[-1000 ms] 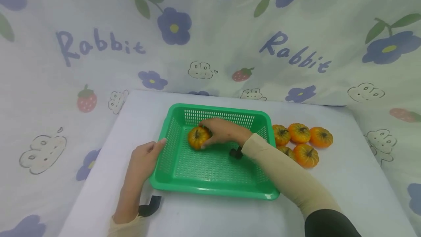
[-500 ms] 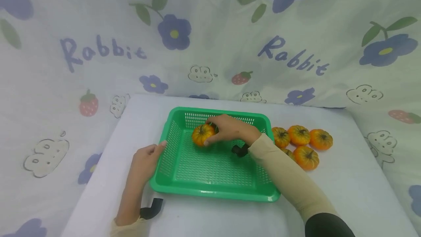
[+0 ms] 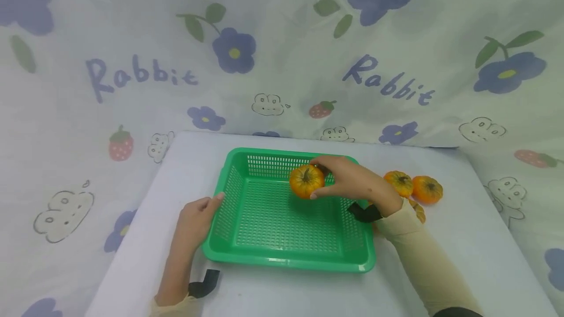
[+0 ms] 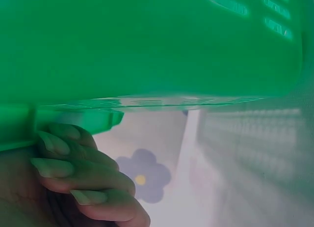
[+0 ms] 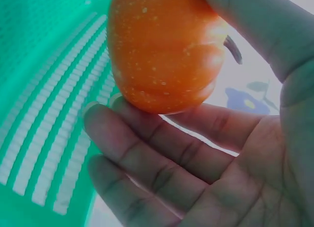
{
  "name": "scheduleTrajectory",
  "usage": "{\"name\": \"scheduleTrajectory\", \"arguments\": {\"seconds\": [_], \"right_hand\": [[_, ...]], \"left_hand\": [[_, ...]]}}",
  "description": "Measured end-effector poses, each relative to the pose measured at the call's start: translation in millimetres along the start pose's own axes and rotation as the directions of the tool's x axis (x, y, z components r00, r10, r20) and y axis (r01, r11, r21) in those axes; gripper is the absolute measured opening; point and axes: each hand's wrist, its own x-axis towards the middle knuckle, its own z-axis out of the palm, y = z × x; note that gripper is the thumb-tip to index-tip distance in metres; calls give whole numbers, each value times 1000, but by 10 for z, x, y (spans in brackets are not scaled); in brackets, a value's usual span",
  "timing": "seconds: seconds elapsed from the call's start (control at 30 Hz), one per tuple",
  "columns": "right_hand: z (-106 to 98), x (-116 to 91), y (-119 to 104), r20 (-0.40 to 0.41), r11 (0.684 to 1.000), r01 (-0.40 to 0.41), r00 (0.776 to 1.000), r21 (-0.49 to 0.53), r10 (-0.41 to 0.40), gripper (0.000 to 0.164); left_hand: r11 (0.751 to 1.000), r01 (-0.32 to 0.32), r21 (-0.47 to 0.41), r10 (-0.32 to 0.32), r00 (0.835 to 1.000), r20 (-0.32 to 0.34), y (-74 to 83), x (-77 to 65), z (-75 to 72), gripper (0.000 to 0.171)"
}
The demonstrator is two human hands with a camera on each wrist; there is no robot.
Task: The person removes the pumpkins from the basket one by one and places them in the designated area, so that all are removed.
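A small orange pumpkin (image 3: 305,183) with a dark stem is pinched between the thumb and fingers of my right hand (image 3: 350,180), raised over the right half of the green plastic basket (image 3: 282,262). In the right wrist view the pumpkin (image 5: 162,60) rests against the fingertips, with the slotted basket wall (image 5: 44,138) beyond. My left hand (image 3: 194,221) holds the basket's left rim, thumb on top. Curled fingers (image 4: 93,173) lie beneath that rim in the left wrist view, outside the wall.
Several similar pumpkins (image 3: 427,190) lie on the white table (image 3: 264,292) right of the basket, partly hidden by the right forearm. A patterned cloth (image 3: 282,43) hangs behind the table and at its sides.
My right hand has lifted the pumpkin off the basket's floor and carried it rightward from the left part of the basket. My left hand stays on the rim. The head view has tilted slightly upward.
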Motion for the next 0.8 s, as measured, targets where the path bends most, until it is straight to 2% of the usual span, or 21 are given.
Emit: {"name": "scheduleTrajectory", "arguments": {"seconds": [0.2,0.43,0.6,0.8], "right_hand": [[-211,-530,206,-129,995,-95,987,-5,94,83],[-485,-1184,436,-283,967,-252,925,38,252,78],[-519,-1627,646,-345,919,-387,855,73,387,84],[-284,-1985,964,-417,831,-527,725,177,548,95]], "left_hand": [[1000,19,-11,-18,1000,22,29,3,16,71],[1000,25,14,-26,999,21,18,-1,-1,73],[999,32,8,-33,999,31,13,11,20,77],[999,38,14,-39,999,33,11,44,23,78]]}}
